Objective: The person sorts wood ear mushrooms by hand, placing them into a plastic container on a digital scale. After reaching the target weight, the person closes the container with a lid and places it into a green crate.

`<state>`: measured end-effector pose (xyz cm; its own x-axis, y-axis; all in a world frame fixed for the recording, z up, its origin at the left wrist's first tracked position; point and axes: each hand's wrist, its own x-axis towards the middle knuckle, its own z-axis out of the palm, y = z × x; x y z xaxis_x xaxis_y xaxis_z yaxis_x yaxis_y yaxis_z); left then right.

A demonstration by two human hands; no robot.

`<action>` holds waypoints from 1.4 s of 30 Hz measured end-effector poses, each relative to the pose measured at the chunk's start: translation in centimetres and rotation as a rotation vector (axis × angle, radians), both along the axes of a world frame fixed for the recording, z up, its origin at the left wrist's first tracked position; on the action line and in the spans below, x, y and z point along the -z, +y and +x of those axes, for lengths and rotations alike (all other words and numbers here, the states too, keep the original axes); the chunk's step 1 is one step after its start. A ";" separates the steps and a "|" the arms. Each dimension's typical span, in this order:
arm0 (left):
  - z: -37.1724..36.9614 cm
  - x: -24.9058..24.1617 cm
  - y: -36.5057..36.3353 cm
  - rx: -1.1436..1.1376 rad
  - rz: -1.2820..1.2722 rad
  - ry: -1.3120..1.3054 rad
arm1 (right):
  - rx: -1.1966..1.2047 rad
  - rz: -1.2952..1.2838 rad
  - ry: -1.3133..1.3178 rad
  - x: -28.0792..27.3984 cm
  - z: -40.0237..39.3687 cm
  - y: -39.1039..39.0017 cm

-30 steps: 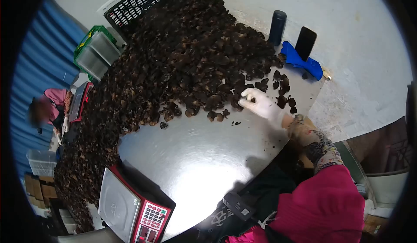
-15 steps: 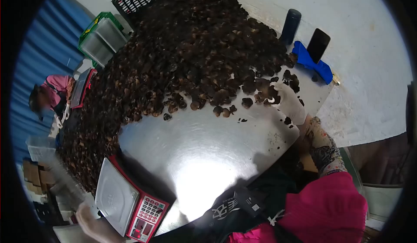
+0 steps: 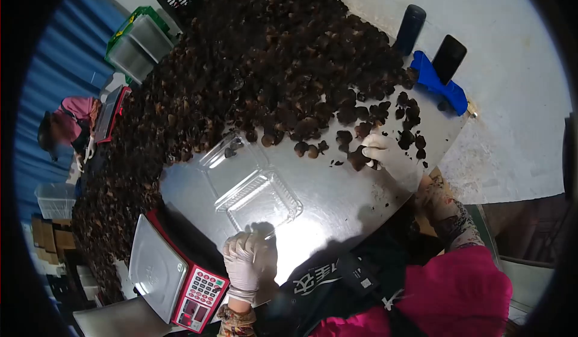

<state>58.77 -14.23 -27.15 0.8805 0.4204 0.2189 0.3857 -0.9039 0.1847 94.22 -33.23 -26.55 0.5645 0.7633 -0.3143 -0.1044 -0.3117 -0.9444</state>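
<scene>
An opened clear plastic clamshell box (image 3: 260, 188) lies on the metal tabletop (image 3: 331, 210), its lid half toward the mushroom pile. At its near edge is my left hand (image 3: 242, 262), in a white glove, fingers curled closed against the box's corner. My right hand (image 3: 388, 156), also gloved, rests low over the table at the right, fingers bent around a dark mushroom (image 3: 359, 158). Other loose dark mushrooms (image 3: 411, 117) lie scattered beside it. Behind both hands spreads a large heap of dark brown mushrooms (image 3: 253, 66).
A red scale (image 3: 159, 271) with a metal pan stands at the near left. A dark bottle (image 3: 410, 29), a phone (image 3: 450, 59) and a blue cloth-like item (image 3: 435, 83) are at the right. Another person (image 3: 72, 123) is at the far left beside another scale (image 3: 111, 114).
My left hand has come from the lower left with the clear box, which now lies on the table. My right hand has shifted slightly left and has a dark mushroom at its fingers.
</scene>
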 end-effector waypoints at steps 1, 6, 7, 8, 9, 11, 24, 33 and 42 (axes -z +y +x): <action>0.6 -0.4 -0.5 -0.015 0.000 -0.035 | -0.024 0.095 0.086 1.4 0.5 -0.4; 3.7 -0.4 -2.4 0.001 -0.153 -0.145 | 0.006 0.338 0.448 1.6 -1.1 0.1; 4.5 0.0 -2.6 0.015 -0.168 -0.160 | 0.018 0.354 0.533 1.5 -1.3 0.4; 5.3 0.1 -2.7 0.031 -0.184 -0.174 | 0.030 0.369 0.618 1.4 -1.6 0.6; 5.9 0.0 -2.8 0.048 -0.158 -0.163 | 0.030 0.354 0.611 0.9 -2.0 0.9; 6.7 0.4 -2.8 0.053 -0.123 -0.127 | 0.031 0.350 0.616 2.3 -2.1 0.9; 6.6 2.0 -3.0 -0.035 -0.002 -0.268 | -0.362 -0.074 -0.477 0.9 3.8 -2.0; 9.7 1.8 -6.4 0.199 -0.498 -0.380 | -0.397 -0.299 -1.314 3.1 3.6 5.3; 13.6 1.8 -6.7 -0.119 -1.637 -0.410 | -0.248 0.110 -0.604 -0.1 1.5 2.3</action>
